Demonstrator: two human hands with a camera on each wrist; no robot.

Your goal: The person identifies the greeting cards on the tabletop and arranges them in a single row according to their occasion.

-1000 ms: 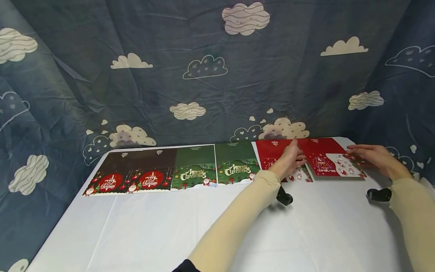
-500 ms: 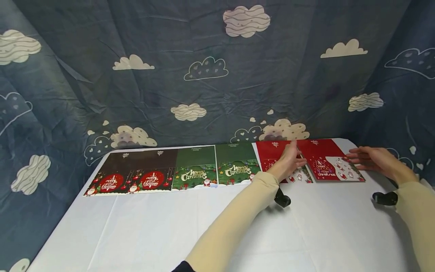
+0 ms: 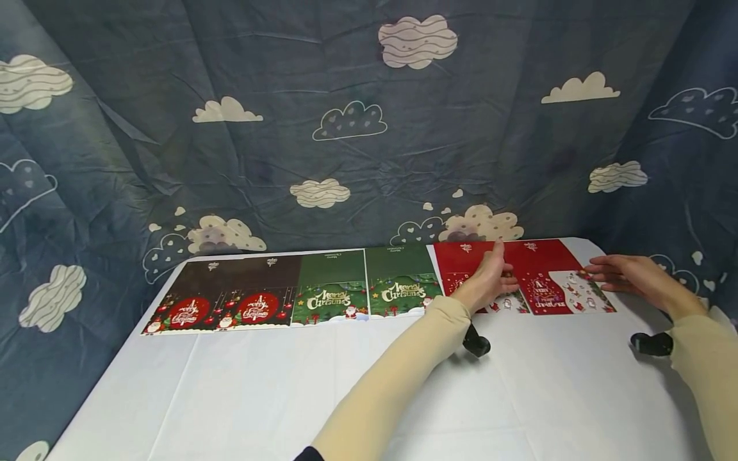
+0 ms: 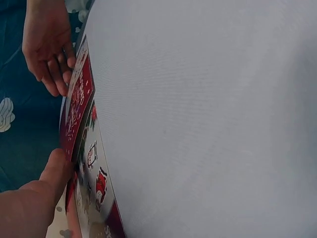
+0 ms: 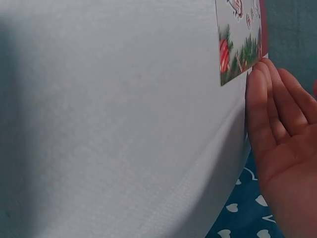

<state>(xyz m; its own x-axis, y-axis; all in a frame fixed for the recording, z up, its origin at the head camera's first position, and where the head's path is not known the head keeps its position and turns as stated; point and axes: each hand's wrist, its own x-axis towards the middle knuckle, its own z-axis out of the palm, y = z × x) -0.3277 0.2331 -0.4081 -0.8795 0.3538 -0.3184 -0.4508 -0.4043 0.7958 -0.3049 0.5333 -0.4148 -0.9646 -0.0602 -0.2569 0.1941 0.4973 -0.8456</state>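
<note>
In the head view, the rightmost red Christmas card [image 3: 552, 288] lies unfolded on the table, with lettering and a white patterned corner. My left hand [image 3: 486, 276] is over the neighbouring red card [image 3: 461, 256], hiding part of it. Its fingers are fairly straight, with the fingertips close to the rightmost card's left edge; in the left wrist view a finger [image 4: 55, 166] appears to touch that edge. My right hand [image 5: 290, 134] has its fingers extended at the rightmost card's right edge. Whether those fingertips touch the card I cannot tell.
To the left, two green cards [image 3: 330, 301] and two dark brown cards [image 3: 187, 312] continue the row along the back of the white table [image 3: 259, 397]. Behind them hangs a blue curtain [image 3: 346, 77] with cloud prints. Black devices sit under both wrists.
The rightmost red card has lowered from slightly raised to lying flat. My right hand has loosened from its right edge, its fingers spreading. The left hand has hardly moved.
</note>
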